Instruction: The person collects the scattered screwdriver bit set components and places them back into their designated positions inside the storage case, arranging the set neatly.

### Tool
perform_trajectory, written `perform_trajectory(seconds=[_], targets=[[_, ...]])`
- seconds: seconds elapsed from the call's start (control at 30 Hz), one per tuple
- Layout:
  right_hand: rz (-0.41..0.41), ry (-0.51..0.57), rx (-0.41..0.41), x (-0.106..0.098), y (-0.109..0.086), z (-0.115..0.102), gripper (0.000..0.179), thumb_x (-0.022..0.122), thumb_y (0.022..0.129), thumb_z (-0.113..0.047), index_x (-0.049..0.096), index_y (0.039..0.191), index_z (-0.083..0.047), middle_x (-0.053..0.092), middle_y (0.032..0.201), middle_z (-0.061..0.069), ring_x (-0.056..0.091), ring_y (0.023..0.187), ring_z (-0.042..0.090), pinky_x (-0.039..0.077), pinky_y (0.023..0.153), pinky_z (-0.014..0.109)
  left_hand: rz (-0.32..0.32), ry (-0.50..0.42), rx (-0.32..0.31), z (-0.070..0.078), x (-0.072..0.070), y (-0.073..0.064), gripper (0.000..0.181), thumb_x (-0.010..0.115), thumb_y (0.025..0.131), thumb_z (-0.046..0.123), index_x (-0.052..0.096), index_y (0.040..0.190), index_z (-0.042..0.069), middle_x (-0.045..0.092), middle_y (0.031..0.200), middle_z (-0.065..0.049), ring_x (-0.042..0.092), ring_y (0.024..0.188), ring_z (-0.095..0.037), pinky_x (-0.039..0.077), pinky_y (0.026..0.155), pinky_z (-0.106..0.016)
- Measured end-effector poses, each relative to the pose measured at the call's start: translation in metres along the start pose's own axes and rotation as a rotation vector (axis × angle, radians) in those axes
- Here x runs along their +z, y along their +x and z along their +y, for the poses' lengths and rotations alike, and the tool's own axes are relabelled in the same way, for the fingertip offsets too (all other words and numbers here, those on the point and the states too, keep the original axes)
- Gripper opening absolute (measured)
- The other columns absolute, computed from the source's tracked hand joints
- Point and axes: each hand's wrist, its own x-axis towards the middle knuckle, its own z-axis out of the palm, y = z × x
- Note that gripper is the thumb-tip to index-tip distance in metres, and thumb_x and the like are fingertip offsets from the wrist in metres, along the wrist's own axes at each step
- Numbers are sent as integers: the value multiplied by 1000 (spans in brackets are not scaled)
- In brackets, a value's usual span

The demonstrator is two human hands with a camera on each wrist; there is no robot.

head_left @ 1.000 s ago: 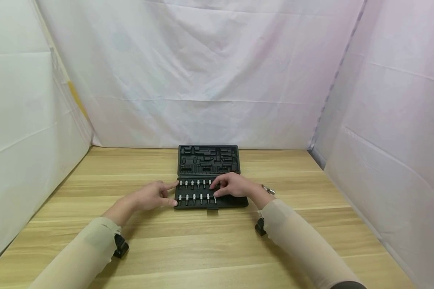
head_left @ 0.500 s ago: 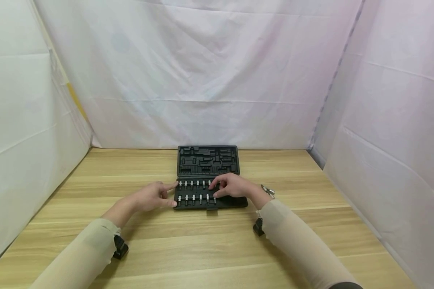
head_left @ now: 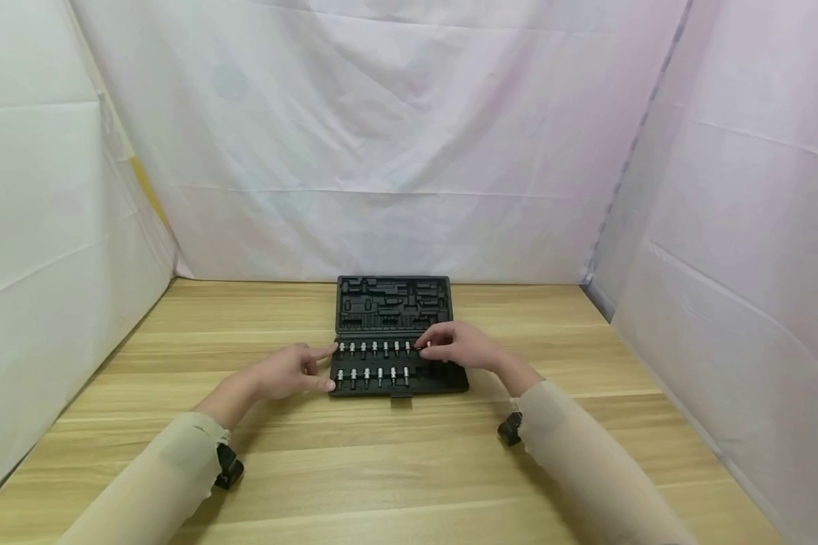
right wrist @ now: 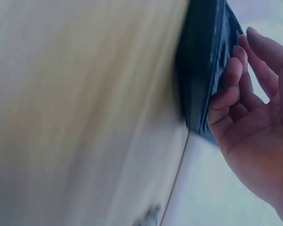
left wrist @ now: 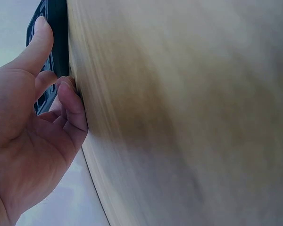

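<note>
An unfolded black case (head_left: 425, 387) lies on the table with bit sockets (head_left: 385, 349) in two rows. My left hand (head_left: 282, 372) touches its left edge, with forefinger and thumb spread; its other fingers curl under in the left wrist view. At the right part of the upper row my right hand (head_left: 465, 347) pinches a small bit socket (head_left: 429, 345), whose pale end shows between finger and thumb. Fingers hide most of that piece. In the right wrist view the right hand's fingertips lie over the case (right wrist: 198, 80), and the piece itself is hidden.
The raised lid (head_left: 394, 303), moulded with tool recesses, stands at the back of the case. A small blurred metal piece (right wrist: 150, 217) lies on the table in the right wrist view. White cloth (head_left: 382, 136) walls the wooden table (head_left: 354, 469) at the back and sides.
My right hand has moved right and slightly back along the upper row, and its thumb has left the lower row. My left hand stays put. The loose bits at the right are hidden in the head view.
</note>
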Motion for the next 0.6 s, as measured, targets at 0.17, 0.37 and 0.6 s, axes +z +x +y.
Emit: perform_trajectory(seconds=[0.17, 0.37, 0.6], targets=[[49, -56, 22, -29, -20, 20, 26, 71, 108, -33, 80, 130, -22, 77, 119, -1, 68, 102, 20, 56, 87, 39, 3, -2, 2, 0, 0, 0, 87, 84, 98, 38, 41, 170, 13, 56, 101, -9, 50, 83, -20, 46, 69, -30], [85, -108, 58, -56, -45, 51, 25, 70, 108, -30, 81, 128, -18, 78, 118, 0, 67, 100, 19, 56, 85, 38, 5, 6, 10, 1, -1, 0, 87, 84, 98, 37, 41, 169, 12, 56, 98, -9, 49, 82, -19, 45, 68, -29], [72, -104, 94, -77, -72, 81, 18, 72, 106, -22, 84, 119, -18, 79, 123, 4, 66, 105, 20, 53, 90, 39, 1, 9, 15, 1, 0, 0, 86, 83, 98, 38, 42, 169, 11, 56, 99, -9, 49, 83, -20, 44, 69, -29]])
